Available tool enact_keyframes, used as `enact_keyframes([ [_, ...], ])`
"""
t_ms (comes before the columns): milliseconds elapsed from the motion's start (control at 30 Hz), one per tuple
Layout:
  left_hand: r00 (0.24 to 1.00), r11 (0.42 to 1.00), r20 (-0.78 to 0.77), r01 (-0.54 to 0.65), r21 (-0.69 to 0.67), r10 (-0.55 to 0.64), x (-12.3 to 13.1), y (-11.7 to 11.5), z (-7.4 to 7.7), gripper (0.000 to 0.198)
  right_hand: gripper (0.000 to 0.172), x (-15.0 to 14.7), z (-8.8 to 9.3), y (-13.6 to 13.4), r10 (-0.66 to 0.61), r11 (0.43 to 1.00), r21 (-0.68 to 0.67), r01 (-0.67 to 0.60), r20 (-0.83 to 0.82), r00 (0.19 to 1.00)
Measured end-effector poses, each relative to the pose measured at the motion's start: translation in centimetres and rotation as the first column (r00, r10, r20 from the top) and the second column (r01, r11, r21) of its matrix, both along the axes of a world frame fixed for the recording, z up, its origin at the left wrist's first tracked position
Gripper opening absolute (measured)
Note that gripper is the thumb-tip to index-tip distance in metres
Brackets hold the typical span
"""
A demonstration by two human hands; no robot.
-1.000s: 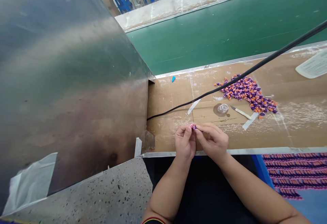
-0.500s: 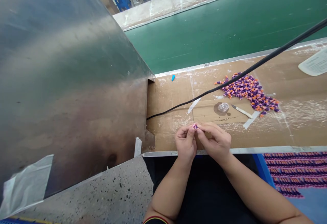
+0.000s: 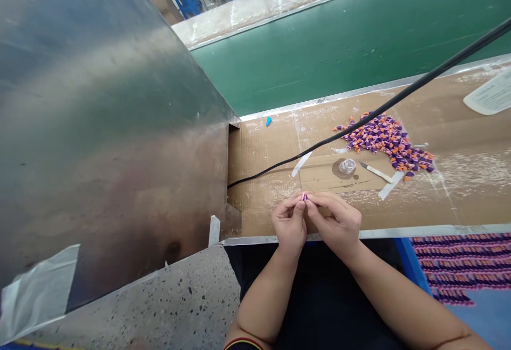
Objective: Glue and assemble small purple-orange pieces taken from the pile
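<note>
My left hand (image 3: 289, 221) and my right hand (image 3: 334, 220) meet above the front of a cardboard-covered bench (image 3: 263, 201). Their fingertips pinch a tiny pink and purple piece (image 3: 304, 197) between them, and most of it is hidden by my fingers. Beyond my right hand lies a loose heap of small purple and orange pieces (image 3: 383, 139). Nearer that hand are a small clear cup (image 3: 347, 167) and a cream-handled craft knife (image 3: 375, 173). A single blue piece (image 3: 269, 121) lies farther off, beyond my left hand.
A black cable (image 3: 319, 145) crosses above the bench. A tall steel panel (image 3: 112, 126) rises at the left, and a green conveyor belt (image 3: 319, 62) runs behind the bench. Purple and orange striped rows (image 3: 459, 267) lie at lower right, and a paper sheet (image 3: 490, 94) lies far right.
My hands keep pinching the small piece, with only slight finger movement. The whole scene has shifted a little in view as the camera moved.
</note>
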State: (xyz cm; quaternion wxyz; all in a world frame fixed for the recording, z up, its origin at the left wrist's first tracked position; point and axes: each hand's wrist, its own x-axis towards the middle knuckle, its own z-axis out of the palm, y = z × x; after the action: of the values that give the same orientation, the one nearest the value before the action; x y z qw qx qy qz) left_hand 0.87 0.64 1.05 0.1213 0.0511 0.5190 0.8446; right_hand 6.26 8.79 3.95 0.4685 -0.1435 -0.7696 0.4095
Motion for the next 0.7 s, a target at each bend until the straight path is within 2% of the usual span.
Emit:
enact_keyframes([
  [133, 0.996, 0.999, -0.081, 0.050, 0.014, -0.049, -0.1, -0.3, 0.0, 0.020, 0.016, 0.2, 0.2, 0.2, 0.021, 1.000, -0.015, -0.021, 0.001, 1.000],
  [233, 0.988, 0.996, -0.128, 0.083, -0.012, -0.084, -0.1, -0.5, 0.1, 0.025, 0.014, 0.3, 0.4, 0.4, 0.020, 0.999, -0.044, -0.019, 0.014, 1.000],
  [500, 0.937, 0.994, -0.347, -0.011, -0.111, -0.028, 0.1, -1.3, -0.2, 0.029, 0.013, 0.4, 0.7, 0.7, 0.040, 0.994, -0.104, -0.038, 0.019, 0.999],
  [700, 0.838, 0.978, -0.529, 0.032, -0.204, -0.138, 0.1, -2.2, -0.6, 0.035, 0.011, 0.7, 1.3, 0.6, 0.017, 0.989, -0.147, -0.011, 0.038, 0.999],
])
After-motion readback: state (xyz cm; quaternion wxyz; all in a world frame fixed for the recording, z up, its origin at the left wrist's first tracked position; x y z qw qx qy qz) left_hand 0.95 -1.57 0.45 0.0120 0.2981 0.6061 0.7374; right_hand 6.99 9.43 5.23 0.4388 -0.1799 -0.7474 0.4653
